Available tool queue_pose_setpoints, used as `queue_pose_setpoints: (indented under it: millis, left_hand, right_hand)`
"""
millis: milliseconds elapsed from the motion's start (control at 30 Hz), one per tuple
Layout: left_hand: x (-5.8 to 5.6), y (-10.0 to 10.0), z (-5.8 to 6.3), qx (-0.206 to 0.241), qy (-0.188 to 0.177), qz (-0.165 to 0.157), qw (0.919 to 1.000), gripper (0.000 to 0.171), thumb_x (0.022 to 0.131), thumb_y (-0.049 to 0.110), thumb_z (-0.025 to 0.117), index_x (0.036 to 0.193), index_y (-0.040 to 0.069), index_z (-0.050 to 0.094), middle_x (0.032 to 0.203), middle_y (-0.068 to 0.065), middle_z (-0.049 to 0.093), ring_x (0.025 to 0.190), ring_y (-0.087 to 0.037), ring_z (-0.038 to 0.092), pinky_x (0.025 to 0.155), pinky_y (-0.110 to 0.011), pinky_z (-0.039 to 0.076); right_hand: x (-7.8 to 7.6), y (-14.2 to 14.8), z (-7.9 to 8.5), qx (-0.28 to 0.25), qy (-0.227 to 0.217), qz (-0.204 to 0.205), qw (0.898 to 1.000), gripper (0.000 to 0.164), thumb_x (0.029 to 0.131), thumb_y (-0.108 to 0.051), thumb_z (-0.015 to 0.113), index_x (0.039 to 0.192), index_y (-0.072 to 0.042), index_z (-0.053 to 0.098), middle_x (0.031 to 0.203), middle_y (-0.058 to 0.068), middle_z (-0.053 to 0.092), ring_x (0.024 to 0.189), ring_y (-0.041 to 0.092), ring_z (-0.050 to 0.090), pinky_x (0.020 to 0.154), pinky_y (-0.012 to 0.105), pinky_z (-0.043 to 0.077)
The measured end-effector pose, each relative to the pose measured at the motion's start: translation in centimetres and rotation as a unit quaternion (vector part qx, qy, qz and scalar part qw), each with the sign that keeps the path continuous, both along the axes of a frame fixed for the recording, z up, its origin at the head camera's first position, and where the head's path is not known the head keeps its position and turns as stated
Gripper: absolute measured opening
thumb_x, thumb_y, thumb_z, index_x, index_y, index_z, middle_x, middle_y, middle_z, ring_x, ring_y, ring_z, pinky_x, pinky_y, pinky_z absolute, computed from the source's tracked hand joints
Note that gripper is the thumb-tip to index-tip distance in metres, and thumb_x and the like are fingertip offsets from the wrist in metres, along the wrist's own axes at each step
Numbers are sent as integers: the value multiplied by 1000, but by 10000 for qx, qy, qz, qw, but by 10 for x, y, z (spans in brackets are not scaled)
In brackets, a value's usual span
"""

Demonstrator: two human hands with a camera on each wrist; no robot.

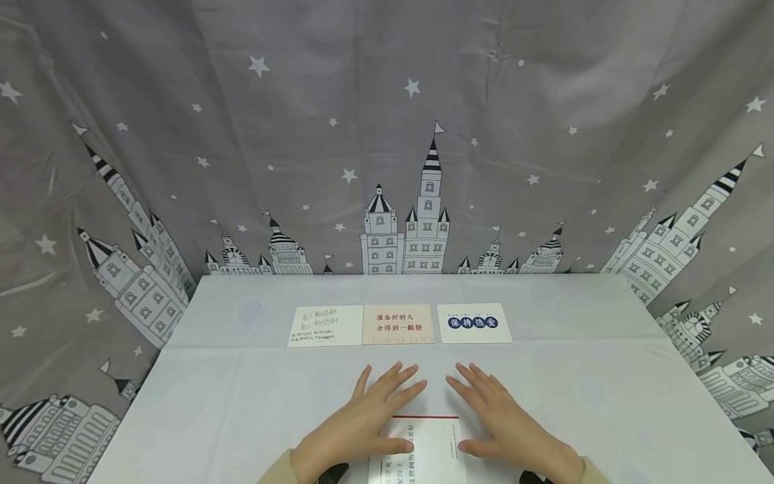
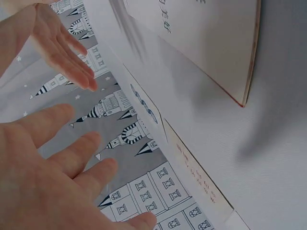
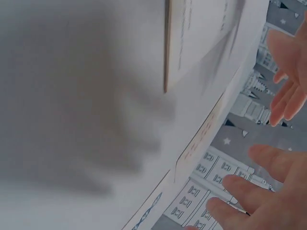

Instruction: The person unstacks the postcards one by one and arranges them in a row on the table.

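A thin white booklet or stack of cards (image 1: 437, 465) lies at the table's near edge, printed with dark characters, a red line along its far edge. My left hand (image 1: 370, 415) hovers over its left side, fingers spread and holding nothing. On the other side my right hand (image 1: 503, 420) is also spread and empty. Both wrist views show the hands raised off the table, apart from the booklet (image 2: 216, 43). Farther back lie three cards in a row: a handwritten one (image 1: 325, 327), a peach one (image 1: 398, 325) with red print, and a white one (image 1: 474, 333) with blue circles.
A white cloth covers the table (image 1: 211, 403). Behind it and at both sides hangs a grey curtain (image 1: 302, 101) printed with castles and stars. The handwritten and peach cards touch or nearly touch; a small gap separates the blue-circle card.
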State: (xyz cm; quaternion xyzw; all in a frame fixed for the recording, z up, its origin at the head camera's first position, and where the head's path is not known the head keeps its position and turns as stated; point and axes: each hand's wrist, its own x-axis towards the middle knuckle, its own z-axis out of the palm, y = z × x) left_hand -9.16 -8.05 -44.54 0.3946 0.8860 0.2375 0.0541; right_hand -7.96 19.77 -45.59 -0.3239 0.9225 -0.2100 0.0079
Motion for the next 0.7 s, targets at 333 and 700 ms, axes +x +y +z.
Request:
queue_pose_setpoints:
  millis: [333,700]
  left_hand:
    - [20,-11,-7,-188,-21,-12,9998,90,76,48,73,150,18,32,156,-8,22,142,-35,19,103,-71,13]
    - [38,-14,-31,-435,95,-66,9990,94,77,77,51,149,19,35,153,-13,28,137,-40,28,95,-74,26]
  right_hand:
    - [15,-7,-4,204,83,118,9997,93,73,-45,78,148,-13,34,152,16,29,137,38,27,105,59,28]
    - [24,-14,-18,172,499,263,9983,95,70,-56,75,144,-10,38,145,21,39,129,41,39,97,60,38]
